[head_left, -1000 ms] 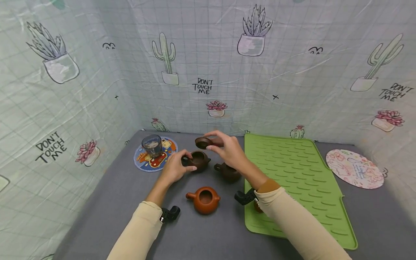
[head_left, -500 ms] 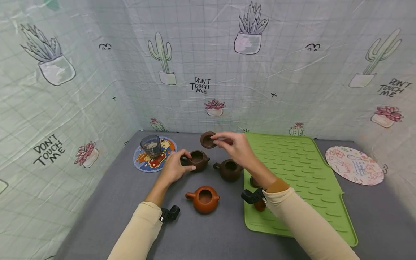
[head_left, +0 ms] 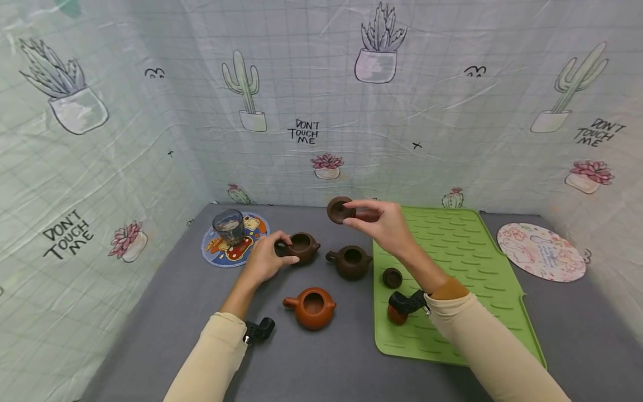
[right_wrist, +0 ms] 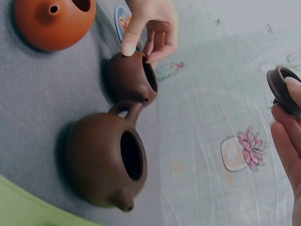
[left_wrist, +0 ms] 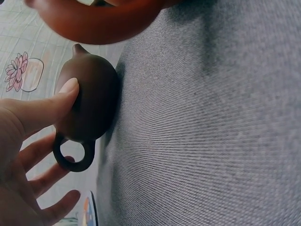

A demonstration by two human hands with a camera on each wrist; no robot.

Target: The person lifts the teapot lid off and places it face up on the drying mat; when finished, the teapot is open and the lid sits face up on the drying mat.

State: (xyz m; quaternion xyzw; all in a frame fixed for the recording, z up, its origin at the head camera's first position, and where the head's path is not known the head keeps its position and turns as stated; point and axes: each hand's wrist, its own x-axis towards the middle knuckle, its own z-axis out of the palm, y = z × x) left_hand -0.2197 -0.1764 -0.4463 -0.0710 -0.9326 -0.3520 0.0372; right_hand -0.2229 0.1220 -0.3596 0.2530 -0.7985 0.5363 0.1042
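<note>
In the head view my left hand (head_left: pixel 266 259) holds a lidless dark brown teapot (head_left: pixel 302 250) that stands on the table, thumb against its side and a finger at its rim. The left wrist view shows the thumb (left_wrist: pixel 66 94) on its body. My right hand (head_left: pixel 382 226) pinches a brown teapot lid (head_left: pixel 339 211) in the air, its hollow underside facing the camera. Below that hand stands a second brown teapot (head_left: pixel 351 269), also lidless. Nearer the person is an orange clay teapot (head_left: pixel 314 314), open on top.
A green mat (head_left: pixel 452 268) lies at right, with a small dark lid (head_left: pixel 392 277) and a reddish lid (head_left: pixel 397 316) on it. Far left, a glass (head_left: pixel 229 228) stands on a round blue coaster (head_left: pixel 213 258). A pink floral round mat (head_left: pixel 541 252) lies far right.
My right hand has carried the lid rightward, away from the left teapot and above the second one, turning it underside to view. The left hand stays on its teapot.
</note>
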